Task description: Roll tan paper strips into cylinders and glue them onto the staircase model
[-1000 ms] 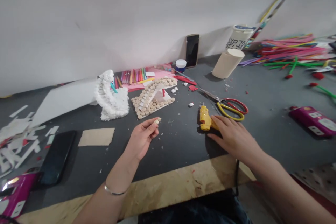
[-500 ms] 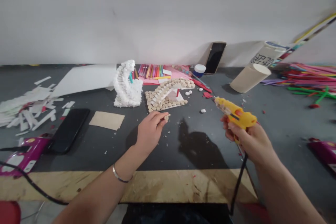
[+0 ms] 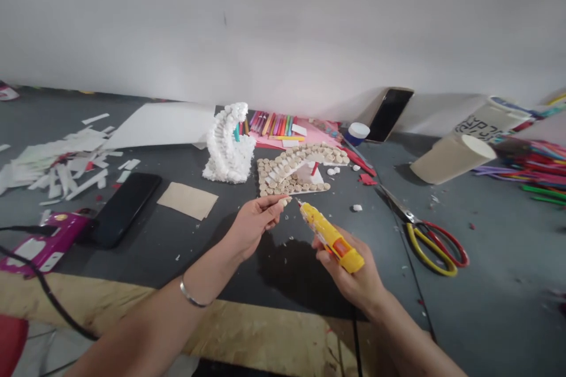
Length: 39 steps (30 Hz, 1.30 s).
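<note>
My left hand (image 3: 252,227) pinches a small beige rolled-paper coil (image 3: 284,201) between thumb and fingertips. A yellow hot glue gun (image 3: 331,238) is gripped in my right hand (image 3: 351,271), its nozzle pointing at the coil with a slight gap between them. Just beyond my left fingertips lies a craft model (image 3: 303,168), a flat base and a curved arch covered with similar beige coils, with a short red post under the arch. To its left stands a shaggy white curved model (image 3: 227,144) with a bit of teal inside.
Scissors (image 3: 424,235) with red and yellow handles lie right of the glue gun. A cardboard tube (image 3: 455,159), a leaning phone (image 3: 391,115) and a small jar (image 3: 357,134) stand behind. Leftward are brown paper (image 3: 188,200), another phone (image 3: 126,209) and white paper strips (image 3: 66,159).
My right hand has brought the glue gun left, its nozzle now close to the coil. The view has shifted, and the scissors now show. My left hand still holds the coil.
</note>
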Available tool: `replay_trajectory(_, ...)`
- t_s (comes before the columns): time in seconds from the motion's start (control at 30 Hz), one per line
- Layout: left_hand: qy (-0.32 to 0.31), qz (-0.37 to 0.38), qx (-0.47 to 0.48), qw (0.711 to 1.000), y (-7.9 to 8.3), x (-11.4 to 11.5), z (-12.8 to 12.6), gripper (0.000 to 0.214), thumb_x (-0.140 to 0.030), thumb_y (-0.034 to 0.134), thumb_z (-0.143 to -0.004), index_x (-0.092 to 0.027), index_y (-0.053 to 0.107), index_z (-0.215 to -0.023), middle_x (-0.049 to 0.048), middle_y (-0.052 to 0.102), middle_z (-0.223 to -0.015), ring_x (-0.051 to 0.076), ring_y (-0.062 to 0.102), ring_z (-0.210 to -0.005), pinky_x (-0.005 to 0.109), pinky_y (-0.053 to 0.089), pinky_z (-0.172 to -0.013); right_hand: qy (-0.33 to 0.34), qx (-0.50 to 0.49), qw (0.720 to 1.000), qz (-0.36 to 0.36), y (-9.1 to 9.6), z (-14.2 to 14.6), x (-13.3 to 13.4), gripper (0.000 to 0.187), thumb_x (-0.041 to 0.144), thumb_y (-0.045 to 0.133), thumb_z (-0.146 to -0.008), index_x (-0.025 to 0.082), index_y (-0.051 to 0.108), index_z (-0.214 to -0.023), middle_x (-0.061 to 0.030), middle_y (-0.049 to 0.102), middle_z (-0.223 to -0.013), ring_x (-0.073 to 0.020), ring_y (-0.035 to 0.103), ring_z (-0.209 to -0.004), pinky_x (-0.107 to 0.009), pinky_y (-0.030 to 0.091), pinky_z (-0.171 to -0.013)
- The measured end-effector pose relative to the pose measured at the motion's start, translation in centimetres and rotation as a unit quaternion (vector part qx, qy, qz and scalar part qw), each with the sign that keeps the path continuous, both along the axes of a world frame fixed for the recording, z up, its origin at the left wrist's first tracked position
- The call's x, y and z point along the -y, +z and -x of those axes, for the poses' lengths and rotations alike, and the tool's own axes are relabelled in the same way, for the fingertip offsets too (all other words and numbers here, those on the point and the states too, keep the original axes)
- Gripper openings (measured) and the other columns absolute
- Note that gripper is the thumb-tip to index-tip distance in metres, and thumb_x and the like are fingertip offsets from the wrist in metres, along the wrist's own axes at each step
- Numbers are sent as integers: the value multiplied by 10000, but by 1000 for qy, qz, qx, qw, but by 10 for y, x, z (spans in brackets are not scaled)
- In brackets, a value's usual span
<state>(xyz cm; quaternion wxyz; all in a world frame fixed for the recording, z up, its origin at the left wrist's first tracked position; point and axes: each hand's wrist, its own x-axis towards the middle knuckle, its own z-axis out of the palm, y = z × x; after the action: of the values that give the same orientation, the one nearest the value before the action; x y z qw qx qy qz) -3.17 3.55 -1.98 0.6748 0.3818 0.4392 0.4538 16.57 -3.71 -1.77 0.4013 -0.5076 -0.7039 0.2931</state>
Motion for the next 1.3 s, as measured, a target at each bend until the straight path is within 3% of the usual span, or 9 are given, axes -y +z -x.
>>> replay_trajectory(0.2,-27,12,-2,1000,1,4,-2,354,-393,824,-654,-188,778,-939,-7,556,-636,70,433,-561,211,295,-493,2,68,997,-25,2,2,0,215,354,514,-873,219,534,-707,-27,604,-644,-160,577,-544,-283,451,-508)
replay_trajectory(0.6,-37,12,4,999,4,6,-2,407,-414,822,-674,-157,764,-984,-18,543,-659,60,424,-579,223,267,-519,-2,108,990,-88,-6,-1,2,263,344,513,-911,181,565,-711,-7,585,-599,-124,548,-499,-239,418,-476)
replay_trajectory(1.07,-17,34,30,999,5,1,1,424,-382,845,-647,-138,762,-983,-10,535,-650,62,418,-589,223,230,-504,-13,112,993,-34,-8,-4,3,305,396,481,-924,188,564,-716,-7,591,-618,-126,549,-518,-240,417,-493)
replay_trajectory(1.3,-29,31,40,998,0,0,4,418,-372,827,-677,-158,759,-1030,-16,503,-619,69,385,-584,235,202,-508,-79,248,965,-42,-4,-26,-6,373,528,485,-914,221,463,-703,18,511,-614,-137,496,-512,-263,350,-504)
